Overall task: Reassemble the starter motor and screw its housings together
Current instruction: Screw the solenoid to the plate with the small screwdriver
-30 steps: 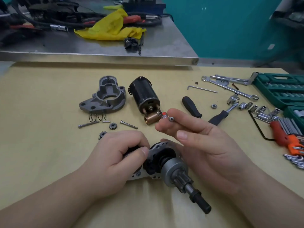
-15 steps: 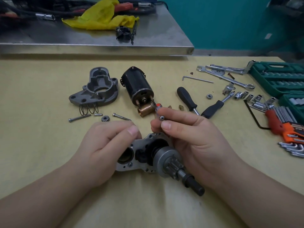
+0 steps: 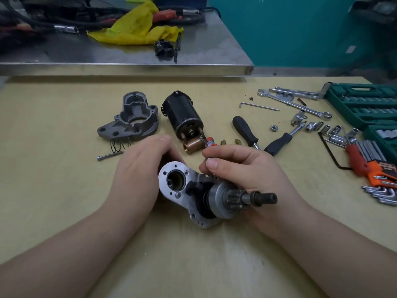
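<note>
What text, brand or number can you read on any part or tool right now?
None can be read.
Orange hex key holder: dark print on its face, too blurred to read.
Green socket case: a raised strip near the top edge, no letters legible.
Black motor body: no label visible.
Grey housing: no legible markings.

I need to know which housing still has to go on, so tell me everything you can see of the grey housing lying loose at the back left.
The grey housing looks like dull cast metal, with a rounded nose, a flat flange with bolt holes and a hollow inside. It lies on the tan table with its open side up, left of the black motor body and apart from it. A wire spring lies against its near edge, and a long bolt lies just in front. Neither hand touches it.
</note>
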